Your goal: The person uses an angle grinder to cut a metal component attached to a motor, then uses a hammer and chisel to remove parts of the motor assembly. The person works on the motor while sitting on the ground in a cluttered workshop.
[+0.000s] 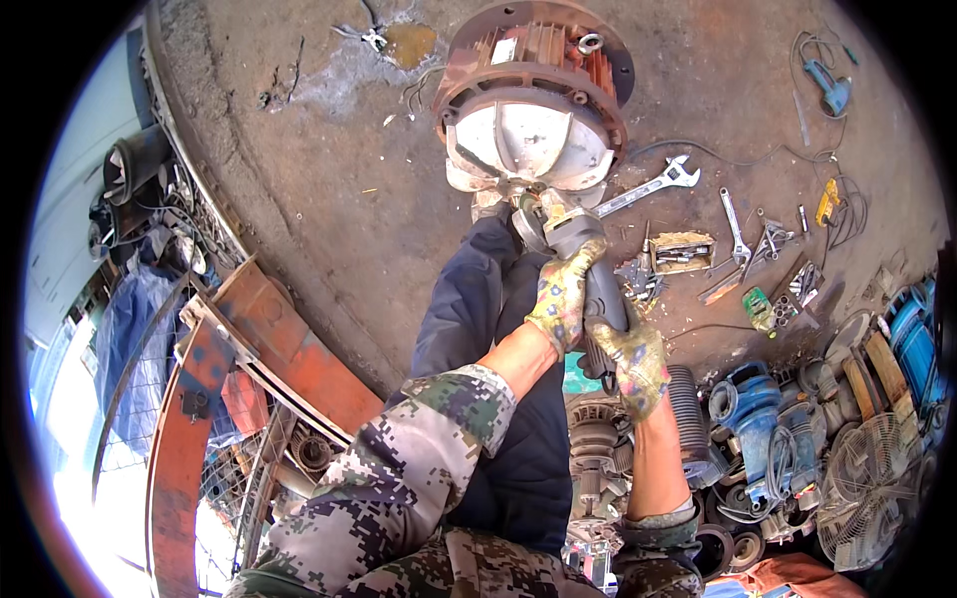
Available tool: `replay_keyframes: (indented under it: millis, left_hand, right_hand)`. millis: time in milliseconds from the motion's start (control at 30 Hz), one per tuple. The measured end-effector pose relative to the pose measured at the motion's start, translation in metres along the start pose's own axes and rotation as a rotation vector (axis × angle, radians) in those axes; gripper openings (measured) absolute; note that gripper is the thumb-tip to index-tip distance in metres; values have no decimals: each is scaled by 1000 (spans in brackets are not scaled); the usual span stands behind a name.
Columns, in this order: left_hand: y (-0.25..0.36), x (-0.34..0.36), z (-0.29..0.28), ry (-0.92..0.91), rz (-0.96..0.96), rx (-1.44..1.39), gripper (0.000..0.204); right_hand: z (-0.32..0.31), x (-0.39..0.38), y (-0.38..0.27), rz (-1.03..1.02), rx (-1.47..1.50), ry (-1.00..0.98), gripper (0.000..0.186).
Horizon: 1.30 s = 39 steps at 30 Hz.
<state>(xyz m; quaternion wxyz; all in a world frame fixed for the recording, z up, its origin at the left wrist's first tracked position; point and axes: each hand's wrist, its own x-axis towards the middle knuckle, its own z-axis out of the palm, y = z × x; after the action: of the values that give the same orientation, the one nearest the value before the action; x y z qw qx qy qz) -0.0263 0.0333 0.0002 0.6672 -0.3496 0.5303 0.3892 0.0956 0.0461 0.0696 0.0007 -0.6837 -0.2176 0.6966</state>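
Both my hands wear patterned, worn work gloves and grip an angle grinder. My left hand is wrapped round the body just behind its head. Farther back, the fingers of my right hand close on the rear part. The grinder's round guard and disc stand at the hub of a white, ribbed fan wheel. Whether the disc touches the metal cannot be made out. Behind the wheel lies a rusty red electric motor with a lifting eye on it.
A large adjustable wrench lies right of the wheel. Beyond it are a box of small tools, another wrench and a blue power tool with its cord. Blue pumps crowd the lower right; orange steel plates stand left.
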Motion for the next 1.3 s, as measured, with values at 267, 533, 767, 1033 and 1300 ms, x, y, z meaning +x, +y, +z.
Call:
replay_keyframes:
  millis: [267, 533, 767, 1033, 1300]
  left_hand:
    - [-8, 8, -3, -4, 33, 35, 35]
    - [-2, 1, 0, 0, 63, 21, 35]
    - [4, -1, 6, 35, 73, 18, 30]
    - [-6, 10, 6, 97, 109, 45, 33]
    - [-1, 3, 9, 88, 52, 37, 33]
  right_hand:
    - [-8, 5, 13, -26, -115, 7, 55]
    - [0, 0, -5, -4, 50, -37, 56]
    - [1, -5, -20, 70, 149, -80, 56]
    - [-9, 1, -7, 71, 136, -69, 58]
    - [-10, 0, -16, 83, 93, -84, 58]
